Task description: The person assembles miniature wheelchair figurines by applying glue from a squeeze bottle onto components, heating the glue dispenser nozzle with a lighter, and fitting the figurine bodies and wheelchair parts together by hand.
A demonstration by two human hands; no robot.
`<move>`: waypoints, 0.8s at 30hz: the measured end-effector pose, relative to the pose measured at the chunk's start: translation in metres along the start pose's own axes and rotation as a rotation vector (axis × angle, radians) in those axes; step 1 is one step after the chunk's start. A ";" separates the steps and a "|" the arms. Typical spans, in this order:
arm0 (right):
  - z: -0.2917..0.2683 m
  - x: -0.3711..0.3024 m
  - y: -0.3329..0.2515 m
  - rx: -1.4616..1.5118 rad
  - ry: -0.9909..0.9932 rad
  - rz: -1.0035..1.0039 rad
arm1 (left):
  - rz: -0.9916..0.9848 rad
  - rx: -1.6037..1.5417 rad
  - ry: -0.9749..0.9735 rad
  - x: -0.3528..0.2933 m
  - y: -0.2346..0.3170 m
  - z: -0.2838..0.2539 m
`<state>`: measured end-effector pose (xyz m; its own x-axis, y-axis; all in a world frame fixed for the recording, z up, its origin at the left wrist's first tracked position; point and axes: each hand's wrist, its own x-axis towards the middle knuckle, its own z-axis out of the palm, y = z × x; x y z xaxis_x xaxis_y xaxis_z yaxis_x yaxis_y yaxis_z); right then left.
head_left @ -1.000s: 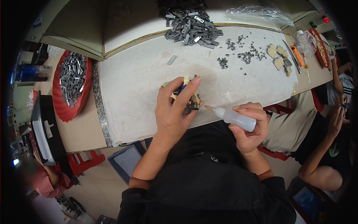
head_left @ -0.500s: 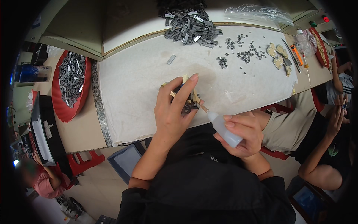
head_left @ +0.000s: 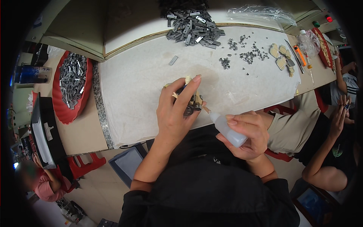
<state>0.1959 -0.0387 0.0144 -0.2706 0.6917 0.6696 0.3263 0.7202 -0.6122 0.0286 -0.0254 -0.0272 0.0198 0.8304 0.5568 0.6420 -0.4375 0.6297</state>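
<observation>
My left hand [head_left: 174, 108] is wrapped round a small beige and black toy-like assembly [head_left: 196, 102] with a dark wheel-like round part; the fingers cover much of it. In my right hand [head_left: 247, 132] is a translucent white squeeze bottle [head_left: 230, 131], tilted with its thin tan nozzle toward the assembly. The nozzle tip is at or very near the assembly's right side; contact is hard to make out. Both hands are above the front part of the white-covered table [head_left: 140, 90].
Loose grey parts lie in a pile [head_left: 196, 28] at the back and in a red scalloped tray [head_left: 58, 102] at left. Tiny dark pieces [head_left: 251, 55], beige parts [head_left: 280, 62] and an orange-handled tool [head_left: 300, 55] are at right. Another person's hand [head_left: 337, 117] is at far right.
The bottle has tipped slightly and its body has shifted a little right with my right hand. My left hand and the assembly look unmoved.
</observation>
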 end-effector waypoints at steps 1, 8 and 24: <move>0.000 0.000 0.000 0.000 0.000 -0.001 | 0.003 -0.004 0.000 0.000 0.000 0.000; 0.000 0.000 0.000 0.002 0.006 0.014 | -0.009 -0.003 -0.005 0.002 0.001 -0.001; -0.013 -0.013 0.007 0.746 0.315 0.533 | -0.198 -0.669 -0.044 -0.011 0.000 -0.008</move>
<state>0.2139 -0.0437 0.0068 0.0369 0.9695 0.2424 -0.3523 0.2396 -0.9047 0.0223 -0.0375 -0.0288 -0.0086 0.9236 0.3831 0.0269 -0.3828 0.9234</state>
